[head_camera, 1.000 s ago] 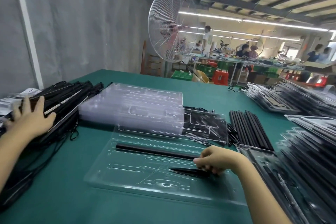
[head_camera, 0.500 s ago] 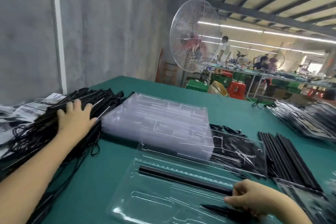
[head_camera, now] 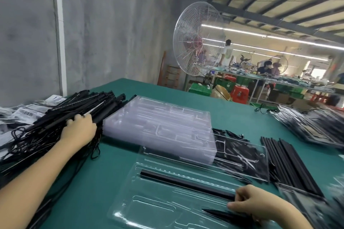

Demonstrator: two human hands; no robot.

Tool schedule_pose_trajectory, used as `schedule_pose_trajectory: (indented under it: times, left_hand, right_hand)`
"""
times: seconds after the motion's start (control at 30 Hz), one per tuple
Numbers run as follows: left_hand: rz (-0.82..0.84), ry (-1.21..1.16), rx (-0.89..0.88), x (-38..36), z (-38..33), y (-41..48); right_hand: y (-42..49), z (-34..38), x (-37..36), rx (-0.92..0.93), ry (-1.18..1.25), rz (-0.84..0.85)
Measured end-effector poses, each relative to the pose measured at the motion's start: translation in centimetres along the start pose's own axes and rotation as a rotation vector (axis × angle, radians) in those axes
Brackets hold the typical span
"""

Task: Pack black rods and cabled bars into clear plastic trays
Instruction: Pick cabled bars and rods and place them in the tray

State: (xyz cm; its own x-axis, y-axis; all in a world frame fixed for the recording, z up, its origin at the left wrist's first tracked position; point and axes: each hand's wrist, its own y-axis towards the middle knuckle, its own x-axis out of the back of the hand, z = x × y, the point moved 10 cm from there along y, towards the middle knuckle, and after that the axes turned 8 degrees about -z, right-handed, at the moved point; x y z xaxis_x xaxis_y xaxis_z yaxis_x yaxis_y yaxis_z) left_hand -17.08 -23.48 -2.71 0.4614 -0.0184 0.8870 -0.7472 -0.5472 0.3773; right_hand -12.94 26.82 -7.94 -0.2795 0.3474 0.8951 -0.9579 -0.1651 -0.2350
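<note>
A clear plastic tray (head_camera: 149, 208) lies on the green table in front of me. A long black rod (head_camera: 186, 184) sits in its upper slot. My right hand (head_camera: 255, 204) rests on the tray's right end, fingers curled over a thin black pointed piece (head_camera: 219, 214) lying in a lower slot. At the left, my left hand (head_camera: 80, 130) grips a cabled bar in the heap of cabled bars (head_camera: 74, 109). A row of loose black rods (head_camera: 290, 161) lies to the right.
A tall stack of empty clear trays (head_camera: 160, 128) stands mid-table, with a filled tray (head_camera: 242, 154) beside it. Packed trays (head_camera: 312, 122) pile up at the far right. Printed paper sheets (head_camera: 24, 111) lie at the far left. A large fan (head_camera: 197, 39) stands behind the table.
The view has swung left and up. My left hand has gone from lying flat on the cabled bars to curling round one. My right hand stays at the tray's right end.
</note>
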Motion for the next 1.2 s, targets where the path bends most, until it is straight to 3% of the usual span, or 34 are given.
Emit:
schedule_pose_trajectory:
  times: [0.1,0.33,0.63,0.73,0.8,0.87,0.93,1.03,1.1,1.2]
  left_hand:
    - [-0.036,-0.274,0.074,2.0,0.6,1.1]
    - [-0.1,-0.635,0.039,8.1,0.6,1.7]
    - [-0.149,-1.115,-0.24,16.1,-2.2,-2.5]
    - [-0.173,-1.332,-0.338,20.3,-3.4,-4.1]
    - [-0.219,-1.379,-0.383,22.5,-4.0,-5.0]
    - [-0.226,-1.327,-0.467,23.7,-5.7,-6.4]
    - [-0.159,-1.213,-0.573,23.3,-8.3,-8.2]
    - [-0.045,-0.978,-0.709,20.4,-12.9,-11.4]
    - [-0.014,-0.83,-0.841,18.5,-15.8,-14.2]
    - [-0.02,-0.757,-0.93,16.1,-17.7,-16.5]
  right_hand:
    - [-0.1,-0.1,0.3,-0.007,-0.003,-0.009]
    - [-0.3,-0.8,0.1,-0.044,0.008,0.035]
    - [-1.4,-1.0,0.7,-0.152,0.089,0.082]
    - [-1.6,0.4,2.4,-0.139,-0.067,-0.048]
    - [-1.7,3.9,4.1,-0.022,-0.191,-0.241]
    - [-2.2,9.1,5.0,0.147,-0.159,-0.396]
    - [-3.4,15.0,5.2,0.369,0.085,-0.44]
    - [-5.2,22.7,4.2,0.594,0.719,-0.2]
    - [-5.3,25.3,3.8,0.606,1.17,-0.033]
    - [-2.9,24.8,3.1,0.389,1.603,-0.002]
